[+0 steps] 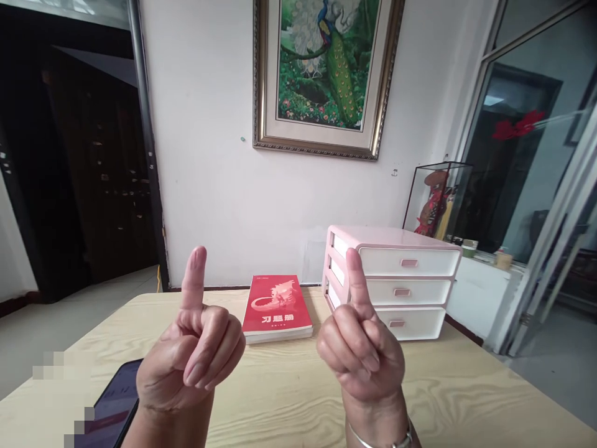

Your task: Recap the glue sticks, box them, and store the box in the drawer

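Observation:
My left hand [192, 345] is held up over the table, index finger pointing straight up and the other fingers curled into the palm. In the same pose, my right hand [361, 348] is raised on the other side, with a thin silver bracelet [403, 438] at its wrist. Neither hand holds anything. Between and behind them lies a thick red book [275, 305] with white lettering and a pale dinosaur-like figure on its cover. Behind my right hand stands a pink and white three-drawer box [413, 264], partly hidden by it. A dark phone [114, 401] lies beside my left wrist.
A light wood-grain table [280, 398] spans the foreground. A framed peacock picture [326, 140] hangs on the white wall. At left is a dark door [102, 162]; at right, a glass case [436, 199] stands near a glass door [536, 162].

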### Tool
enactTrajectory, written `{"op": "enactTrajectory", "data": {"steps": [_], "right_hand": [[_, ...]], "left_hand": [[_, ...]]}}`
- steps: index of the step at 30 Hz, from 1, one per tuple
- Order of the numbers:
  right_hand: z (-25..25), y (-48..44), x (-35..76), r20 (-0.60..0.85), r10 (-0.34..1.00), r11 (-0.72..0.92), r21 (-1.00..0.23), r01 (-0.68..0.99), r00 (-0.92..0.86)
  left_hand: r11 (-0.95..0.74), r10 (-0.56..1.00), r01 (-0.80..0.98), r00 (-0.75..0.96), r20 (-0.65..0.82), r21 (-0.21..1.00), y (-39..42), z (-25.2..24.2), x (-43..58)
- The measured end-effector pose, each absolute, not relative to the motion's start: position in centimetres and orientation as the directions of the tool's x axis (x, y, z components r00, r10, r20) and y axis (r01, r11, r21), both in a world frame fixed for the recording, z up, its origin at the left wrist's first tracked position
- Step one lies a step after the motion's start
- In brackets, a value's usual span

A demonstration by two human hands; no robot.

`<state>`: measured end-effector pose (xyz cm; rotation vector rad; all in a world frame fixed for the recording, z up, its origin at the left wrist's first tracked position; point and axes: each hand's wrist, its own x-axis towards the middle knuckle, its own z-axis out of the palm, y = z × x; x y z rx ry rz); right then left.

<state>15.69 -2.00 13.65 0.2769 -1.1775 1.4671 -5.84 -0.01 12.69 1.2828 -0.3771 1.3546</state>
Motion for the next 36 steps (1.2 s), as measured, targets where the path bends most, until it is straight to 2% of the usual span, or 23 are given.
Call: {"op": "enactTrajectory", "data": {"steps": [10,18,36], "right_hand": [[13.3,0.1,16.1,0.668,0.688,0.226,-0.57,-0.79,-0.285],[13.3,0.2,16.3,0.681,0.677,0.196,-0.534,-0.822,-0.28],[13.0,0.9,16.7,0.678,0.683,0.217,-0.542,-0.812,-0.271]], "left_hand": [[-0.308,0.51,-0.84,0.25,0.823,0.446,1.1,12.4,-6.7],[-0.304,0.528,-0.824,0.273,0.804,0.479,1.3,12.1,-6.4],[-0.291,0.547,-0.807,0.301,0.782,0.514,1.8,11.7,-6.1]]}}
